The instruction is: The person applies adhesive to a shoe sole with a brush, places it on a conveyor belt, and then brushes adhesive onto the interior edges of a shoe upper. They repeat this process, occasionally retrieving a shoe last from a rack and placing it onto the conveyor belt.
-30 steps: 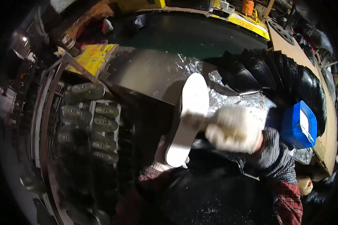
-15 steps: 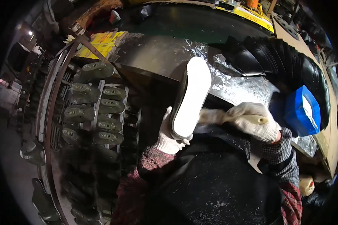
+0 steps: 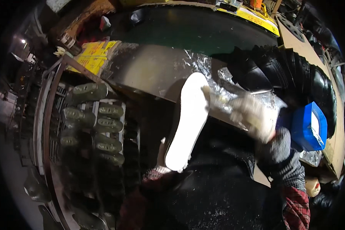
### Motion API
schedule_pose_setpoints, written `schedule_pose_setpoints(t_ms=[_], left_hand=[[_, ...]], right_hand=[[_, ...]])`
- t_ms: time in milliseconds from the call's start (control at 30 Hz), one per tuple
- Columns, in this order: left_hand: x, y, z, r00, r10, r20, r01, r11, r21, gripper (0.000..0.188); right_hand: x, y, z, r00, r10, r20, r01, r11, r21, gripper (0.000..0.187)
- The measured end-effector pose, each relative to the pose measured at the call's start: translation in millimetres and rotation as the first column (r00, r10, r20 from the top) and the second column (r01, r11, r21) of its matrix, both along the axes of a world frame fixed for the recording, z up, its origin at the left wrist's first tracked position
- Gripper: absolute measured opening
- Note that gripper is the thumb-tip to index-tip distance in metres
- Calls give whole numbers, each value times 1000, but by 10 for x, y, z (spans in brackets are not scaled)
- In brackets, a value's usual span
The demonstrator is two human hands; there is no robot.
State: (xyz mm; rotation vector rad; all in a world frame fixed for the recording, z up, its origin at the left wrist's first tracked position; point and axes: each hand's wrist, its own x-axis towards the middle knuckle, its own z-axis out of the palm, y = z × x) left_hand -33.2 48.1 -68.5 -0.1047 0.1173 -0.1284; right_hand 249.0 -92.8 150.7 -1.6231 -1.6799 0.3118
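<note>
From the upturned dark shoe with a flat white sole point(image 3: 188, 122), a hand could pass at 11 o'clock over the dark counter point(image 3: 142, 73). In the way, at 9 o'clock, stands a brown metal rack point(image 3: 47, 142) of dark green shoe forms point(image 3: 110, 124); at 2, fanned glossy black pieces point(image 3: 289, 73); at 3, the blurred white-gloved right hand point(image 3: 255, 118), then an open blue plastic container point(image 3: 304, 128).

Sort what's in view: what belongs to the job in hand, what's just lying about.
In use, or likely so:
white sole-shaped piece in the left hand
blurred brush-like tool in the right hand
blue container
perhaps dark shoe forms on the rack

Apparently just lying about:
yellow sheet
orange object
pale container at lower right
</note>
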Motion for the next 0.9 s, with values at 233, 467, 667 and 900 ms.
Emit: schedule_pose_setpoints(t_ms=[233,467,667,900], left_hand=[[-50,14,320,989,121,-82,-119,993,25,87],[240,-74,786,829,473,-299,-338,849,406,70],[928,466,1574,607,740,-289,-319,560,764,57],[1788,992,1473,706,700,-109,-469,577,668,37]], right_hand=[[103,-120,-85,994,71,82,-80,990,113,29],[329,616,-151,956,191,224,-237,951,200,25],[10,-233,304,965,80,250,-148,953,266,29],[-324,-918,1110,526,-850,-12,724,440,531,41]])
